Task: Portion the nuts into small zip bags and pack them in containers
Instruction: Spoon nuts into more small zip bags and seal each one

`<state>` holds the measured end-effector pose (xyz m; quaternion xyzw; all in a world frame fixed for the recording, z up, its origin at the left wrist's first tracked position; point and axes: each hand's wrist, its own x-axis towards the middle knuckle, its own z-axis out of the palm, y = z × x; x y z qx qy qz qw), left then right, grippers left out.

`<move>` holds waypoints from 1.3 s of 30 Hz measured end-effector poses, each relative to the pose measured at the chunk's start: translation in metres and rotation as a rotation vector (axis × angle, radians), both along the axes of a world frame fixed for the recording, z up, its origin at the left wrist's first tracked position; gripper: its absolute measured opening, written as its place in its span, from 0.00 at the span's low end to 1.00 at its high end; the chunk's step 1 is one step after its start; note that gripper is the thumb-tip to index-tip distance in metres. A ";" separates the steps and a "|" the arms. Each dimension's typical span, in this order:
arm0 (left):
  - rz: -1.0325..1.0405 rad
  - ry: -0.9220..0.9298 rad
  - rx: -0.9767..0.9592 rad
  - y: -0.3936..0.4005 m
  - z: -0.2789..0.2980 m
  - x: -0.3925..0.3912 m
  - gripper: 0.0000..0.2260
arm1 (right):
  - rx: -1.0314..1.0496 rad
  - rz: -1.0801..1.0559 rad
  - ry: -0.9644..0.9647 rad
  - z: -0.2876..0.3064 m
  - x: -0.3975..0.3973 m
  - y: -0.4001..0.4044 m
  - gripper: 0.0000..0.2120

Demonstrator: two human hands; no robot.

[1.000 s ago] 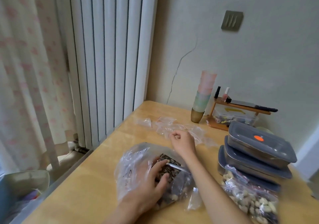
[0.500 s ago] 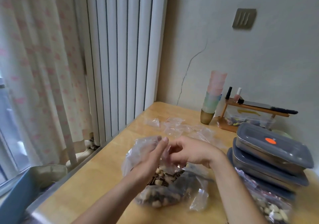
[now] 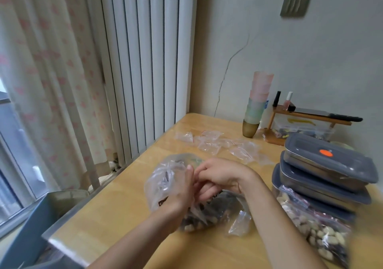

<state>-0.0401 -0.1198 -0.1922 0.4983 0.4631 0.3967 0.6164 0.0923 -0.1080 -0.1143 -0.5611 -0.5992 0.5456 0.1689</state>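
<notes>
A large clear bag of mixed nuts (image 3: pixel 209 217) lies on the wooden table (image 3: pixel 124 206), its mouth crumpled open toward the left. My left hand (image 3: pixel 179 190) and my right hand (image 3: pixel 219 177) meet just above that mouth, fingertips together. They pinch a small zip bag (image 3: pixel 194 205) of thin clear plastic, mostly hidden between my fingers. Several empty small zip bags (image 3: pixel 209 143) lie scattered farther back. Three lidded grey containers (image 3: pixel 327 165) are stacked at the right.
A second bag of pale nuts (image 3: pixel 317 227) leans against the container stack. One loose small bag (image 3: pixel 238 224) lies by my right wrist. Stacked pastel cups (image 3: pixel 256 107) and a small wooden shelf (image 3: pixel 306 117) stand at the back wall. A blue bin (image 3: pixel 31 227) sits off the table's left edge.
My right hand came back from the pile of small bags to the large bag. My left hand rose out of the nuts, and both hands now meet over its mouth.
</notes>
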 end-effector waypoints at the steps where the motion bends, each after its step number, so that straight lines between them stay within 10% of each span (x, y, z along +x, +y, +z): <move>1: 0.022 -0.027 -0.006 0.000 0.001 0.002 0.28 | -0.021 0.028 0.040 0.000 -0.002 -0.001 0.16; 8: 0.053 -0.124 0.014 -0.001 0.021 -0.004 0.37 | 0.007 0.076 0.153 -0.003 0.003 0.003 0.14; 13: -0.106 0.111 0.230 -0.010 0.029 -0.018 0.23 | 0.100 -0.140 0.086 -0.005 0.006 0.009 0.11; 19: -0.324 0.282 0.411 -0.006 0.015 -0.026 0.37 | 0.139 -0.213 0.187 0.000 0.011 0.008 0.12; 25: 0.009 0.579 0.561 0.003 0.017 -0.023 0.05 | 0.301 -0.173 -0.005 0.006 0.003 0.002 0.08; 29: 0.136 0.691 0.599 0.002 0.025 -0.023 0.08 | 0.520 -0.198 -0.168 0.013 0.003 0.001 0.02; 39: 0.110 0.598 0.532 0.009 0.020 -0.017 0.09 | 0.365 -0.092 -0.348 0.019 -0.002 -0.007 0.25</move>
